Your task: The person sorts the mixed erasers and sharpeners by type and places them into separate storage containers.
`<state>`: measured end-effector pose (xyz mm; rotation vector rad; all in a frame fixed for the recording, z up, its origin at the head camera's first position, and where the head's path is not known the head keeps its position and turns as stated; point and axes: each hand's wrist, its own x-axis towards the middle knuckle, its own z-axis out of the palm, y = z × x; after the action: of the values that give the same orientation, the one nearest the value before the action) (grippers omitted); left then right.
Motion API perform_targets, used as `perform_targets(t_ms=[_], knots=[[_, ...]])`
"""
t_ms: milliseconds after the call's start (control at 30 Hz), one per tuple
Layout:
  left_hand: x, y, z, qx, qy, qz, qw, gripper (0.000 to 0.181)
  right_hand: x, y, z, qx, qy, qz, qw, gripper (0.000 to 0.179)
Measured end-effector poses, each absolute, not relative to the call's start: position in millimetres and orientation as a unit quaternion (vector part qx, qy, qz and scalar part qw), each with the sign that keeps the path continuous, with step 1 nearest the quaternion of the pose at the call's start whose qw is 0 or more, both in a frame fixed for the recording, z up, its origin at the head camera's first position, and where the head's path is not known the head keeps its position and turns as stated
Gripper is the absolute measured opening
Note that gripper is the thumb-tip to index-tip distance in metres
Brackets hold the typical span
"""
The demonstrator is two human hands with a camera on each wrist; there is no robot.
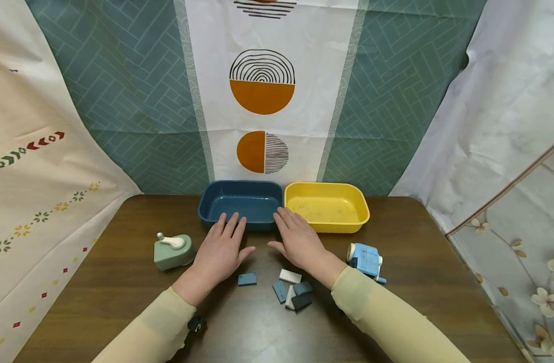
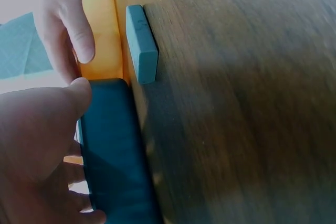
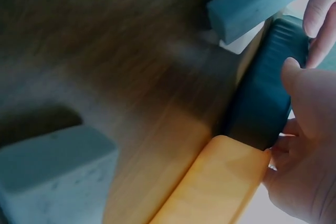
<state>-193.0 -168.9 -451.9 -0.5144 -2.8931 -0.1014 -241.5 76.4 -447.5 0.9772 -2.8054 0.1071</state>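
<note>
My left hand (image 1: 220, 252) is held palm down, fingers spread and straight, its fingertips by the near rim of the dark blue bin (image 1: 240, 227). Across from it, my right hand (image 1: 299, 239) stretches its fingers over the spot where the blue bin meets the yellow bin (image 1: 336, 228). Neither hand holds anything; whether the fingertips touch the rims I cannot tell. Below the hands lies a lone blue-grey eraser-like block (image 1: 247, 279). Near my right wrist is a loose pile of similar blocks: white (image 1: 290, 276), blue-grey (image 1: 280, 291) and black (image 1: 301, 301).
A green box-shaped device with a white crank (image 1: 173, 250) stands left of my left hand. A light blue cranked device (image 1: 366, 259) sits right of my right forearm. Behind the bins hangs a patterned cloth (image 1: 304, 101) at the brown table's (image 1: 395, 312) far edge.
</note>
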Motion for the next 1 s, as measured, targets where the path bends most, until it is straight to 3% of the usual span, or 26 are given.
perform_targets(t_ms=[500, 1000], knots=[[-192.2, -169.8, -448.7, -0.164, -0.982, -0.028, 0.085, 0.082, -244.0, 84.6, -451.9, 0.352, -0.932, 0.02, 0.088, 0.083], [-177.2, -183.5, -436.4, -0.164, -0.975, 0.017, 0.15, 0.081, -246.2, 83.8, -453.5, 0.339, -0.938, 0.002, 0.069, 0.085]])
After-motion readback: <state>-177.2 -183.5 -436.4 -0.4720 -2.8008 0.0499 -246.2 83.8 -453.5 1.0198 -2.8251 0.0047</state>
